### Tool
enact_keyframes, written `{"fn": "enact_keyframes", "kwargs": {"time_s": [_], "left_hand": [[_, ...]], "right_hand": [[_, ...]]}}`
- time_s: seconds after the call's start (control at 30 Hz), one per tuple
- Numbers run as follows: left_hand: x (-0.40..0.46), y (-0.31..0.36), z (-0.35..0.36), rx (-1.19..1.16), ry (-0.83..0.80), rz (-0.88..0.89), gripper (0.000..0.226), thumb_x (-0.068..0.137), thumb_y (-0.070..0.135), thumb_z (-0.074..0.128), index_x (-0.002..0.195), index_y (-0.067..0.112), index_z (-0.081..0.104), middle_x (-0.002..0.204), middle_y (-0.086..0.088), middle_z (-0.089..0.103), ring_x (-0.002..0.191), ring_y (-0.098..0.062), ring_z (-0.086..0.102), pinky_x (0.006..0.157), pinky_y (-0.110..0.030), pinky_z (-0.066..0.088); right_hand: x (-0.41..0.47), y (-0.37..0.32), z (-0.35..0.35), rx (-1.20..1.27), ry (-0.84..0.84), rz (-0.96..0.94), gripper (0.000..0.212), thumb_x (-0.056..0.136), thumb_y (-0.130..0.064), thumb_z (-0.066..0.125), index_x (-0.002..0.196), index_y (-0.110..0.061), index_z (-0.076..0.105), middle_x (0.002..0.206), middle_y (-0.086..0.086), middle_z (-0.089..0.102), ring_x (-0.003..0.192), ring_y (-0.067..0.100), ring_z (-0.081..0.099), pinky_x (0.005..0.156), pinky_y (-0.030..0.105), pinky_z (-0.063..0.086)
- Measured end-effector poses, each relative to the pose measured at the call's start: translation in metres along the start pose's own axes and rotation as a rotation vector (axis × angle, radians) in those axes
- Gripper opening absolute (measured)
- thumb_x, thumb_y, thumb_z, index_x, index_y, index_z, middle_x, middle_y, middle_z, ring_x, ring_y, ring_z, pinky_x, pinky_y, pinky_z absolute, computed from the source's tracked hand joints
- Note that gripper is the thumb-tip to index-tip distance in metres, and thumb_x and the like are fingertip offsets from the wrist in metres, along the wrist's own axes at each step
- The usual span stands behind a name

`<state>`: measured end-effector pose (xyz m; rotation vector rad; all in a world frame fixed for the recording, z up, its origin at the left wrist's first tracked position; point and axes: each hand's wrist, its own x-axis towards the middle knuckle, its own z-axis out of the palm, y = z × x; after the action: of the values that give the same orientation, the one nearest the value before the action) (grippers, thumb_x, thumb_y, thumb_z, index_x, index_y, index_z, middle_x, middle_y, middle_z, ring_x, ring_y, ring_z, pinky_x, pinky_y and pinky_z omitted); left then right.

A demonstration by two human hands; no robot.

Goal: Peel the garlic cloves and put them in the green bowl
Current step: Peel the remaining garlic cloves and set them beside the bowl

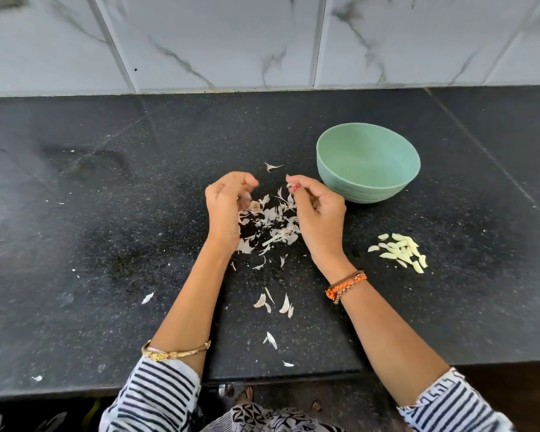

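Garlic cloves (399,251) peeled on counter, left hand (226,210) curled, maybe empty, right hand (320,219) pinching skin (290,184).

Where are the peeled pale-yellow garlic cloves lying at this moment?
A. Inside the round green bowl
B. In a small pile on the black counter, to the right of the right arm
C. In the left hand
B: the peeled pale-yellow garlic cloves lie heaped on the black speckled stone counter, while the round green bowl shows only its bare inside.
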<state>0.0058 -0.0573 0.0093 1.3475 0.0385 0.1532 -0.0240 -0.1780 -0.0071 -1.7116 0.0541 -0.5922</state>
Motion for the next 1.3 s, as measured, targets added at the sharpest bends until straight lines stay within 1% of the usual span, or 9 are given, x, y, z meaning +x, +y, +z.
{"fn": "enact_keyframes", "kwargs": {"time_s": [0.07,0.2,0.4,0.6,0.73,0.83,1.07,1.17,1.3], "left_hand": [[0.001,-0.004,-0.005,0.192,-0.05,0.1,0.018,0.07,0.013,0.055,0.054,0.018,0.062,0.044,0.013,0.045,0.046,-0.001,0.036,0.05,-0.018,0.033],[0.001,-0.012,-0.006,0.478,-0.209,0.29,0.008,0.077,0.015,0.069,0.076,0.023,0.067,0.057,0.014,0.055,0.054,0.002,0.046,0.057,-0.014,0.038],[0.002,-0.014,-0.006,0.636,-0.214,0.481,0.01,0.077,0.021,0.063,0.081,0.022,0.072,0.073,0.021,0.061,0.074,0.006,0.053,0.061,-0.008,0.036],[0.001,-0.016,-0.006,0.696,-0.169,0.537,0.025,0.073,0.033,0.051,0.073,0.016,0.07,0.068,0.023,0.055,0.07,0.001,0.049,0.063,-0.012,0.036],[0.002,-0.017,-0.005,0.812,-0.186,0.585,0.029,0.073,0.032,0.046,0.072,0.012,0.068,0.067,0.013,0.055,0.073,-0.01,0.048,0.064,-0.008,0.033],[0.004,-0.018,-0.006,0.871,-0.194,0.658,0.028,0.076,0.027,0.046,0.072,0.008,0.067,0.065,0.002,0.061,0.071,-0.01,0.045,0.06,-0.023,0.039],[0.008,-0.021,-0.007,0.955,-0.248,0.822,0.025,0.079,0.016,0.045,0.071,0.001,0.064,0.059,-0.006,0.059,0.063,-0.021,0.046,0.062,-0.024,0.035],[0.007,-0.02,-0.007,0.916,-0.256,0.788,0.026,0.079,0.017,0.045,0.071,0.001,0.064,0.058,-0.001,0.056,0.063,-0.014,0.042,0.062,-0.018,0.031],[0.001,-0.015,-0.002,0.594,-0.221,0.409,0.018,0.082,0.011,0.051,0.073,0.007,0.067,0.058,-0.001,0.053,0.056,-0.005,0.042,0.054,-0.012,0.031]], "right_hand": [[0.001,0.002,0.003,-0.021,-0.004,-0.011,0.023,0.088,-0.001,0.053,0.101,-0.013,0.067,0.08,-0.002,0.065,0.065,-0.001,0.055,0.063,0.013,0.043],[0.006,0.006,0.0,-0.145,0.005,-0.062,0.015,0.086,-0.003,0.056,0.094,-0.007,0.068,0.078,-0.008,0.064,0.071,-0.006,0.057,0.067,0.009,0.045],[0.005,0.01,0.0,-0.337,-0.032,-0.197,0.017,0.084,-0.014,0.055,0.087,-0.008,0.07,0.078,0.004,0.069,0.07,0.021,0.061,0.066,0.041,0.051],[0.005,0.012,0.001,-0.447,-0.052,-0.333,0.012,0.081,-0.012,0.058,0.081,-0.007,0.069,0.071,0.005,0.067,0.065,0.022,0.059,0.061,0.023,0.039],[0.004,0.013,0.001,-0.451,-0.069,-0.339,0.012,0.081,-0.012,0.059,0.081,-0.006,0.069,0.07,0.006,0.067,0.065,0.023,0.059,0.06,0.029,0.044],[0.005,0.013,0.001,-0.451,-0.082,-0.344,0.013,0.082,-0.012,0.058,0.081,-0.006,0.069,0.069,0.006,0.067,0.064,0.022,0.058,0.06,0.028,0.043],[0.005,0.013,-0.001,-0.472,-0.1,-0.359,0.012,0.083,-0.01,0.058,0.081,-0.004,0.069,0.069,0.006,0.067,0.062,0.023,0.058,0.059,0.03,0.045],[0.006,0.012,0.0,-0.454,-0.103,-0.35,0.014,0.083,-0.011,0.057,0.081,-0.005,0.069,0.069,0.006,0.067,0.063,0.022,0.059,0.059,0.032,0.047],[0.007,0.009,-0.002,-0.294,-0.096,-0.249,0.014,0.084,-0.01,0.058,0.084,-0.005,0.071,0.076,0.002,0.069,0.069,0.015,0.062,0.065,0.029,0.05]]}}
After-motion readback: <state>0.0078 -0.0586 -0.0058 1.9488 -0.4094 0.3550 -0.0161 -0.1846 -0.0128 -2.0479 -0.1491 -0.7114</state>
